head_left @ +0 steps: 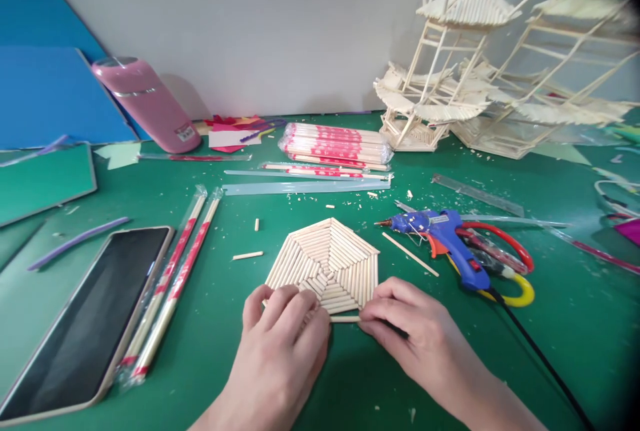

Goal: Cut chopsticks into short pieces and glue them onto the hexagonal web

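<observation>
A flat hexagon of glued wooden sticks [327, 259] lies on the green table [310, 384] in front of me. My left hand [285, 337] rests palm down on its near left edge, fingers pressing the sticks. My right hand [405, 331] pinches a short wooden stick [345, 319] and holds it against the hexagon's near edge. The stick lies level between both hands.
A blue glue gun [445, 237] lies right of the hexagon, over red and yellow scissors [515, 271], its black cord running toward me. A phone [85, 317] and wrapped chopsticks [170, 284] lie left. A chopstick pack [335, 145], pink bottle [147, 104] and stick pagoda models [480, 64] stand behind.
</observation>
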A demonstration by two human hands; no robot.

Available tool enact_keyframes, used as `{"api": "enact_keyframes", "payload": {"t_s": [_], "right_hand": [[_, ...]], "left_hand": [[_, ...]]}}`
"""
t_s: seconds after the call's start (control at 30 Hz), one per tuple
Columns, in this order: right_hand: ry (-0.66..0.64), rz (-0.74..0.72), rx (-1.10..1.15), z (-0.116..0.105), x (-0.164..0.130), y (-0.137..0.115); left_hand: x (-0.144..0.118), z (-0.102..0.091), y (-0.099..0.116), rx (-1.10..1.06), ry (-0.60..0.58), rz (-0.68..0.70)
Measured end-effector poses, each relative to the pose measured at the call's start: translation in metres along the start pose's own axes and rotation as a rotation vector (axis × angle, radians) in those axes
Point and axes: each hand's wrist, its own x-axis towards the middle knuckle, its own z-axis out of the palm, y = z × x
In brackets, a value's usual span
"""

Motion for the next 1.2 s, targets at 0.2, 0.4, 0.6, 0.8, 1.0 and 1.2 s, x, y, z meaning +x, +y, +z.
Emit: {"api": "enact_keyframes", "payload": {"t_s": [0.2, 0.4, 0.6, 0.8, 1.0, 1.2], "right_hand": [[0.068, -0.143, -0.022, -0.006, -0.003, -0.015], [0.265, -0.113, -0.056, -0.039, -0.011, 0.0], [0.431, 0.375, -0.43, -0.074, -0.017, 0.062], [0.284, 0.49, -0.419, -0.076, 0.001, 0.073], [0.239, 0.58, -0.251, -0.099, 0.004, 0.065], [0.191, 0.569, 0.491, -0.108, -0.011, 0.045]], "left_hand": [[0.002, -0.006, 0.024, -0.089, -0.097, 0.009], [0.017, -0.013, 0.036, -0.435, -0.243, -0.119], [0.035, -0.022, 0.049, -0.792, -0.214, -0.429], [0.044, -0.019, 0.052, -1.039, -0.19, -0.758], [0.039, -0.012, 0.045, -1.336, -0.088, -0.878], [0.031, -0.009, 0.039, -1.459, -0.069, -0.875]]}}
